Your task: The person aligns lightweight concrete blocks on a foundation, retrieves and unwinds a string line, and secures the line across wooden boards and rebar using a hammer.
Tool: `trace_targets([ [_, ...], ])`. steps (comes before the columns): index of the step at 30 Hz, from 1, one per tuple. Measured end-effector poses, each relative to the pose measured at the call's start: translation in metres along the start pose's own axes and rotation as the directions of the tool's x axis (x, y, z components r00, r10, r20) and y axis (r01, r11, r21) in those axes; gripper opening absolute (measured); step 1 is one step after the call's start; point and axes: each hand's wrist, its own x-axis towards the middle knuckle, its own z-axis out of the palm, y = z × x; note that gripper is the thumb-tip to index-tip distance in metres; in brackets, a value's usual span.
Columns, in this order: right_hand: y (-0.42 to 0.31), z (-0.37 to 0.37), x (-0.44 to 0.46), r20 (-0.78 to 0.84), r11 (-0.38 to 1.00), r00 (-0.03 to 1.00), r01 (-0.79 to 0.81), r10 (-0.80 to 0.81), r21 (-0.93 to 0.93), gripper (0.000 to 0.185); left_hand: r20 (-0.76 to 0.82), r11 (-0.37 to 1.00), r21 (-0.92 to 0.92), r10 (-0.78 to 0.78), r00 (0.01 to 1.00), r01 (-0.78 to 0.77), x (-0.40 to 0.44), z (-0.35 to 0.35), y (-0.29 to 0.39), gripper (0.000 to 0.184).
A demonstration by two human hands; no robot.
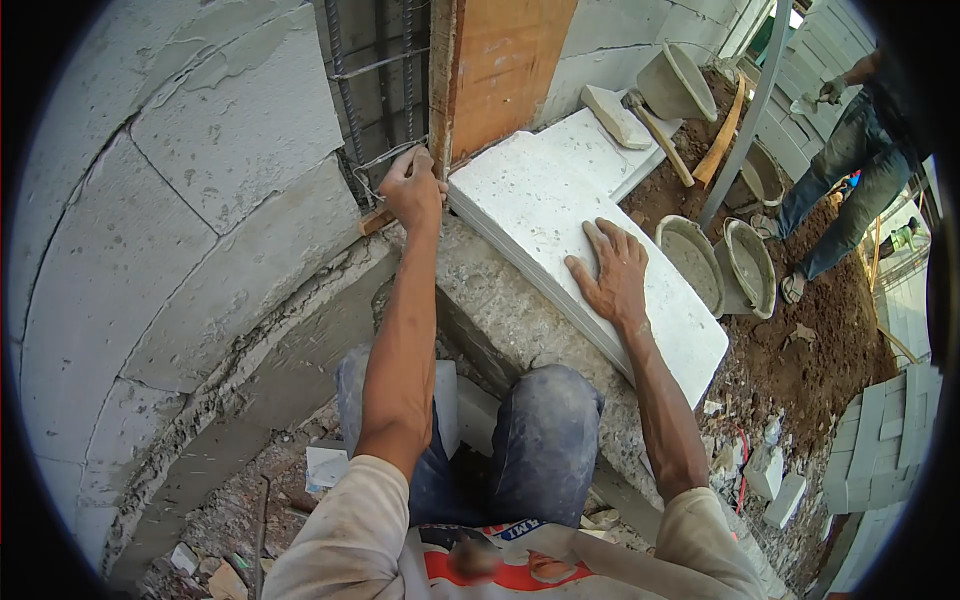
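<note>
My left hand [412, 190] is closed in a pinch at the edge of an upright plywood board [510, 70]. Thin tie wire [372, 160] loops out from the rebar [345, 90] to its fingertips, partly hidden by the fingers. Beneath the hand a small wood piece [376, 221] sticks out from the wall joint. My right hand [612, 268] rests open, fingers spread, on the top face of a white lightweight block [530, 190]. That block lies flat on the rough concrete ledge [490, 270], close to the board.
A curved block wall [230, 150] rises at left. A hammer [665, 140] and a block offcut [614, 117] lie behind the white block. Mortar buckets [690, 265] stand on soil at right, near a slanted metal pole [750, 110]. Another person [850, 180] stands beyond. Rubble [220, 560] covers the ground below.
</note>
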Motion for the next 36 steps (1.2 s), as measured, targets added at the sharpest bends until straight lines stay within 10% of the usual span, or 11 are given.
trace_targets([
  [6,0.000,-0.001,0.001,0.006,1.000,1.000,-0.011,0.010,0.017,0.065,-0.084,0.870,-0.472,-0.204,0.975,0.142,0.009,0.023,-0.027,0.030],
  [9,0.002,0.001,0.000,0.001,1.000,1.000,-0.009,0.009,0.005,0.065,-0.100,0.932,-0.357,-0.105,0.989,0.063,0.018,0.025,-0.042,0.028],
  [11,0.001,0.001,0.000,0.002,1.000,1.000,-0.011,0.011,0.014,0.065,-0.260,0.960,0.197,0.249,0.933,-0.201,0.028,0.027,-0.059,0.022],
  [14,0.000,0.001,0.000,0.005,1.000,1.000,-0.015,0.015,0.023,0.065,-0.189,0.800,0.433,0.531,0.826,-0.415,0.025,0.023,-0.060,0.015],
  [23,0.001,-0.003,0.002,0.011,0.999,1.000,-0.024,0.024,0.043,0.065,0.016,0.542,0.454,0.789,0.615,-0.707,-0.002,-0.006,-0.009,0.023],
  [24,0.001,-0.004,0.002,0.018,0.998,0.999,-0.031,0.030,0.062,0.065,0.135,0.301,0.604,0.873,0.468,-0.737,-0.006,-0.017,0.010,0.037],
  [31,0.000,-0.004,0.000,-0.005,0.997,0.999,-0.033,0.033,0.066,0.065,0.325,0.175,0.873,0.486,0.811,-0.454,0.022,-0.038,0.048,0.021],
  [36,0.002,-0.001,0.000,-0.006,0.999,1.000,-0.024,0.025,0.027,0.065,0.447,0.212,0.708,0.604,0.660,-0.674,0.017,-0.048,0.052,0.009],
])
